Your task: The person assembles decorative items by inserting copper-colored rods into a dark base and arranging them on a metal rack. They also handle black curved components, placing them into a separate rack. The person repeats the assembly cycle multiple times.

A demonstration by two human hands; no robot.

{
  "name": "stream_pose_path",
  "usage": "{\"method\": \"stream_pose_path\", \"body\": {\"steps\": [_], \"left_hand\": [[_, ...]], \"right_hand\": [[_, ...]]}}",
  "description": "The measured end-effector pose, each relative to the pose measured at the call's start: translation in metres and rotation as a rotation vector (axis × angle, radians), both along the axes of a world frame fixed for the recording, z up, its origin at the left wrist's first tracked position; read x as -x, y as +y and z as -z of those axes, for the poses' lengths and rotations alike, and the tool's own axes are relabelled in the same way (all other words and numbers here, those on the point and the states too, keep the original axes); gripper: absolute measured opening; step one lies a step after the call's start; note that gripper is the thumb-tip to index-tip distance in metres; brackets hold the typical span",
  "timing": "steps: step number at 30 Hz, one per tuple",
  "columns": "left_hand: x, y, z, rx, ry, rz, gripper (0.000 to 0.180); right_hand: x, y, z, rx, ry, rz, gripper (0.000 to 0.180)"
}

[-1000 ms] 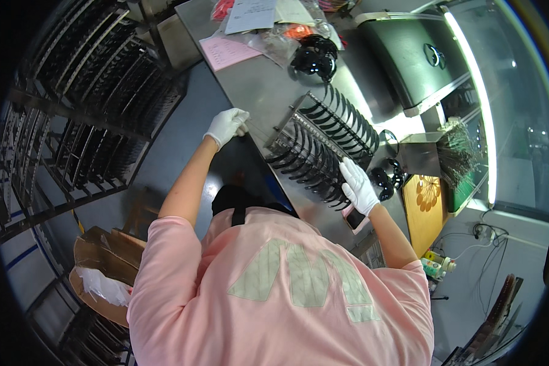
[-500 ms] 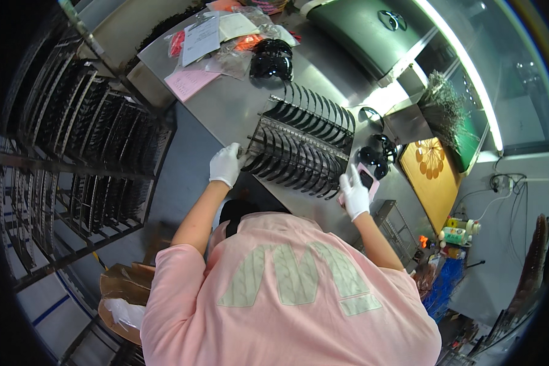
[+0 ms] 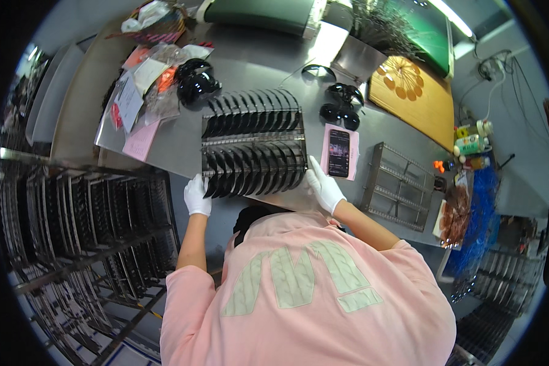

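A metal rack (image 3: 254, 139) filled with rows of curved, glossy black lens-like pieces sits at the table's near edge, in front of me. My left hand (image 3: 197, 195), in a white glove, grips its near left corner; the thumb is up against the frame and the other fingers are partly hidden. At the rack's right side, my gloved right hand (image 3: 324, 186) has its fingers pressed along the end of the frame. Just beyond that hand lies a phone (image 3: 339, 152) with a lit screen, resting on a pink card (image 3: 354, 154).
Loose black lens pieces (image 3: 340, 114) lie behind the phone, and more black lenses (image 3: 196, 83) sit by papers and plastic bags (image 3: 128, 100) at left. An empty metal rack (image 3: 399, 186) is at right. Tall shelving (image 3: 91, 226) holding similar racks stands beside me on the left.
My right hand has come from beside the phone and pink card onto the rack's right end. The rack now sits squarer to me, still in my left hand. The view has turned.
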State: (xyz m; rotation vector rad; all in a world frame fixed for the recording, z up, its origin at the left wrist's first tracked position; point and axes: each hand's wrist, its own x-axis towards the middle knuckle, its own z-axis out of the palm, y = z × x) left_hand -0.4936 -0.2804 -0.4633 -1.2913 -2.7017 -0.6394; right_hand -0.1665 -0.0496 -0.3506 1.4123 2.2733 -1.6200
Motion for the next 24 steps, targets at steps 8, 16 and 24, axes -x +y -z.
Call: {"method": "stream_pose_path", "body": {"steps": [8,16,24], "left_hand": [[-0.020,0.004,0.000,0.074,-0.148,0.228,0.029],[-0.101,0.049,-0.056,-0.381,-1.300,-0.128,0.045],[-0.059,-0.160,-0.116,-1.293,-1.653,-0.457,0.061]], "right_hand": [[0.034,0.003,-0.038,-0.461,-0.171,-0.276,0.030],[0.050,-0.041,-0.133,-0.483,0.709,-0.635,0.016],[0.093,-0.023,-0.070,-0.078,0.421,-0.453,0.009]]}}
